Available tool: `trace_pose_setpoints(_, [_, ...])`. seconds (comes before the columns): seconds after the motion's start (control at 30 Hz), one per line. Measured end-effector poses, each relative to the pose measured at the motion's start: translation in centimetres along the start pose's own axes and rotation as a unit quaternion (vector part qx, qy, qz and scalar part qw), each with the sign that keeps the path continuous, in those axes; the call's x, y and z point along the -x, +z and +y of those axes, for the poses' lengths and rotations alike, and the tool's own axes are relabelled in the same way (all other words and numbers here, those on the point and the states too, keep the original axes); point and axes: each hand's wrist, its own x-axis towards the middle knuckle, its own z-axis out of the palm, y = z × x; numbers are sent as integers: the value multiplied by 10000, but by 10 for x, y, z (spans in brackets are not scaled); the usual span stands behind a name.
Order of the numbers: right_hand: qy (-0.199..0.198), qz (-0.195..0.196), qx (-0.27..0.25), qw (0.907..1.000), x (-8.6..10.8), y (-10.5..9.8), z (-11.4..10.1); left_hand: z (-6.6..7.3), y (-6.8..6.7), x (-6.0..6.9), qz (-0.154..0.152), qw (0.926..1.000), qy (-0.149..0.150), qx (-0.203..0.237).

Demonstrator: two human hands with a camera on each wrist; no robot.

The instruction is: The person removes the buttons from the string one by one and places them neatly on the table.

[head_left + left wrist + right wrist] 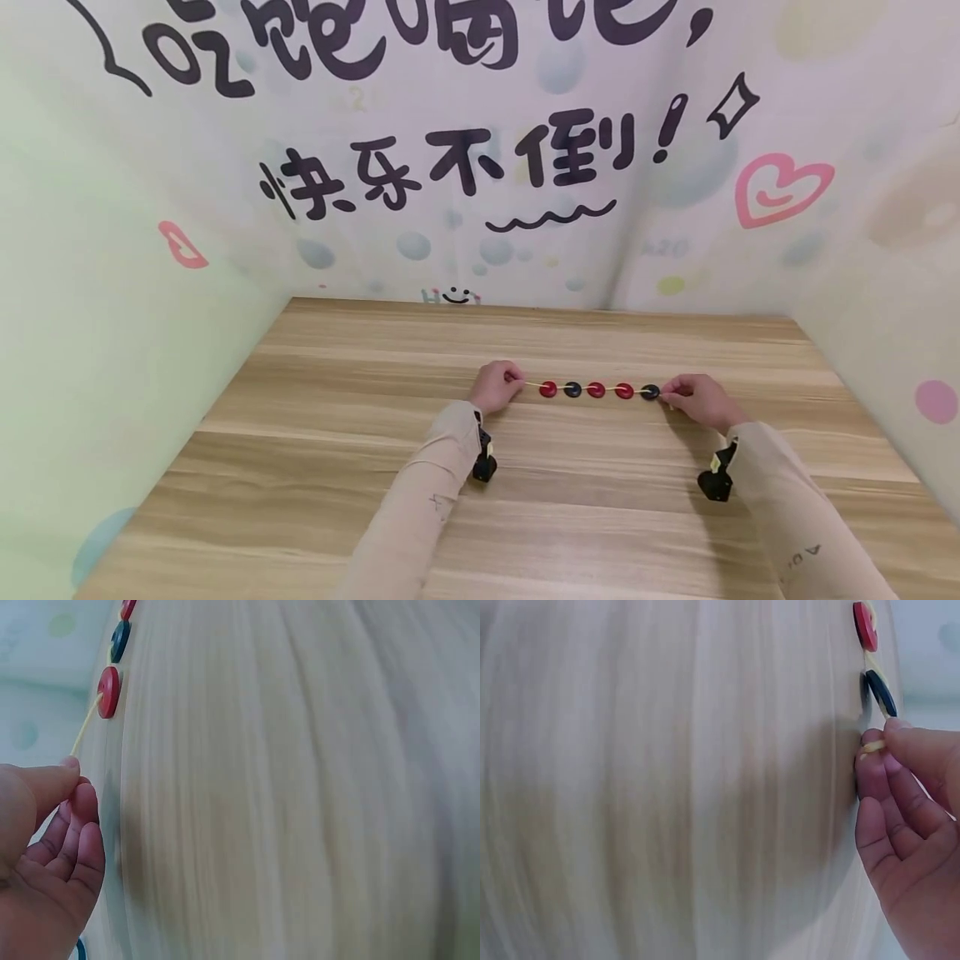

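Observation:
Several red and dark blue buttons are threaded in a row on a yellow string (86,726). At the row's left end is a red button (548,389); a dark blue button (650,392) ends it on the right. My left hand (497,387) pinches the string between thumb and forefinger, a short way from the red button (109,692). With thumb and forefinger my right hand (703,399) grips the other string end, close beside the dark blue button (880,694). A short tip of string pokes out of that pinch. The string runs nearly straight between both hands.
The buttons are over a wood-grain table (585,533). Behind it stands a printed white wall (420,275) with dark lettering, and pale side walls flank the table. A small black device (484,467) is strapped at the left wrist, another black device (715,483) at the right.

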Motion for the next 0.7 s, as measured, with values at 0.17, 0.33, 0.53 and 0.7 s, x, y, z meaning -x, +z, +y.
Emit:
trace_pose_setpoints(0.17, [-63,44,9,10000,-4,9,-10,-25,-4,-4,-5,9996,264,14])
trace_pose_setpoints(0.33, [-226,237,66,9994,-8,20,-19,-14,-24,10,-53,9999,-68,-144])
trace_pose_setpoints(0.53, [-665,266,105,9974,-13,32,-26,-85,-11,-10,-14,9994,249,-233])
trace_pose_setpoints(0.7, [-640,125,112,9978,-14,38,-34,-109,-15,-11,50,9996,111,-263])
